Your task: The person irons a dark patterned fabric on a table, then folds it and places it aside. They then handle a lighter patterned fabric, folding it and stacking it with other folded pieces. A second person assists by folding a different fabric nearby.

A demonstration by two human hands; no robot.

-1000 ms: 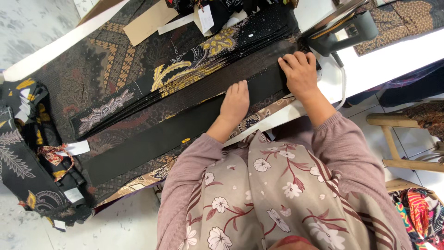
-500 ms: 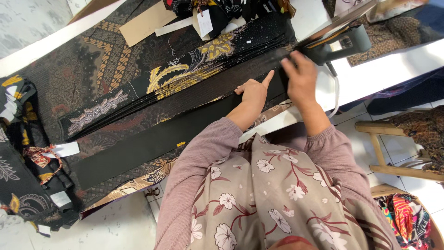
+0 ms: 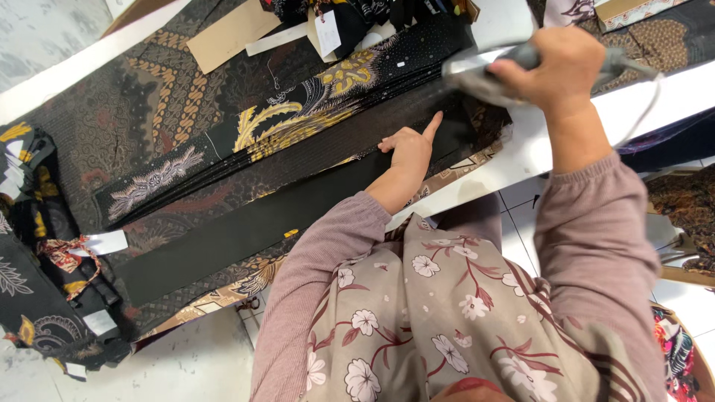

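A person in a mauve ribbed sweater and floral garment works at a white-edged counter (image 3: 536,152) spread with dark patterned batik cloth. The right hand (image 3: 555,63) is raised above the counter's far end, its fingers clenched around the handle of a grey electric iron (image 3: 477,74), which hangs blurred just over the fabric; a pale cord (image 3: 648,104) trails from it towards the counter edge. The left hand (image 3: 410,149) rests flat on a long plain black fabric strip (image 3: 246,227), fingers released and holding nothing, the index finger stretched out towards the iron. The strip runs diagonally along the near side of the counter. Just beyond it lies a stack of folded black cloth with gold leaf motifs (image 3: 298,123). A heap of black printed garments with white paper tags (image 3: 45,253) sits at the left end, and brown cardboard pieces (image 3: 231,33) lie near the far edge.
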